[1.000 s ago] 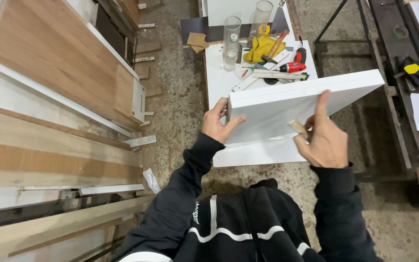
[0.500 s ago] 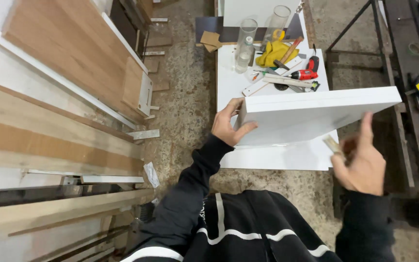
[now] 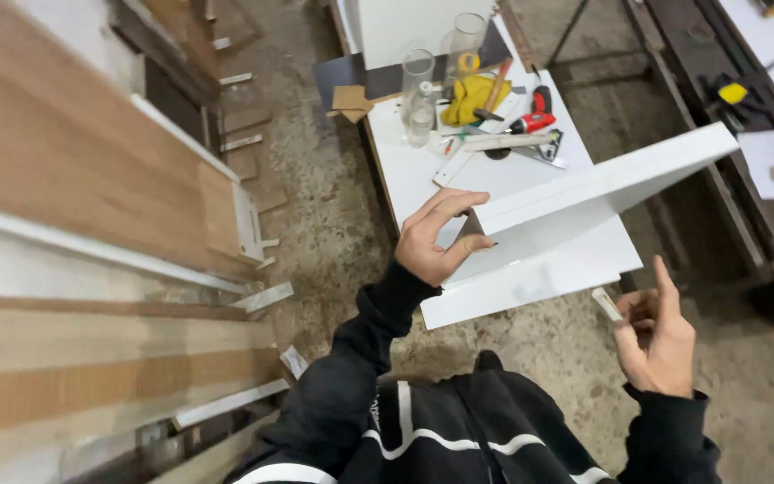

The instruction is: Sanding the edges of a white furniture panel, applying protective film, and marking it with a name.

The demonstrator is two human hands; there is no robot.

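The left hand (image 3: 436, 237) pinches the white panel (image 3: 602, 184) at its nine-o'clock corner (stiff, likely light), while the right hand (image 3: 660, 336) pinches a small strip (image 3: 607, 305).

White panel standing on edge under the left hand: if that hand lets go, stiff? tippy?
The white panel looks stiff: its long edge runs straight with no sag. Probably tippy, since it stands on a narrow edge on the white table with only the left hand at one end. Its smooth face may slide easily.

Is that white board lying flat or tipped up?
Tipped up: the white board slants on its edge above the white table, left hand gripping one end.
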